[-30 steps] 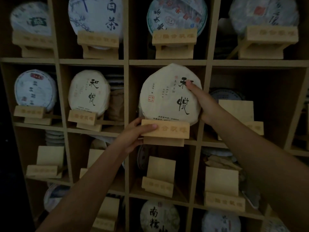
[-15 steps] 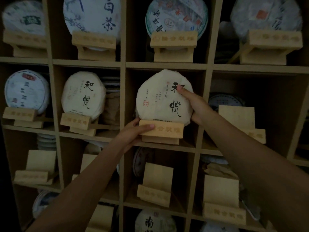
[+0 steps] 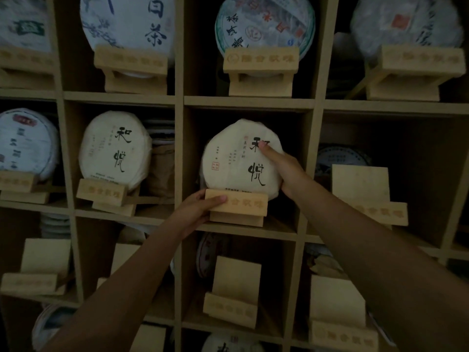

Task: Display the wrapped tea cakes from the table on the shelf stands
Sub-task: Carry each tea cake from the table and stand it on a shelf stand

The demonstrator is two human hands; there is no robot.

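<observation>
The tea cake [image 3: 238, 161] sits lower and deeper in the middle cubby than a moment ago, upright on its wooden stand [image 3: 236, 207]. The right hand [image 3: 284, 171] grips its right edge — thumb across the face — while the left hand [image 3: 196, 212] pinches the stand's left end.

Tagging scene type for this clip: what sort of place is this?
Probably a tea shop or a tea display room. A wooden grid shelf holds paper-wrapped tea cakes propped on engraved wooden stands, with empty stands waiting below.
</observation>
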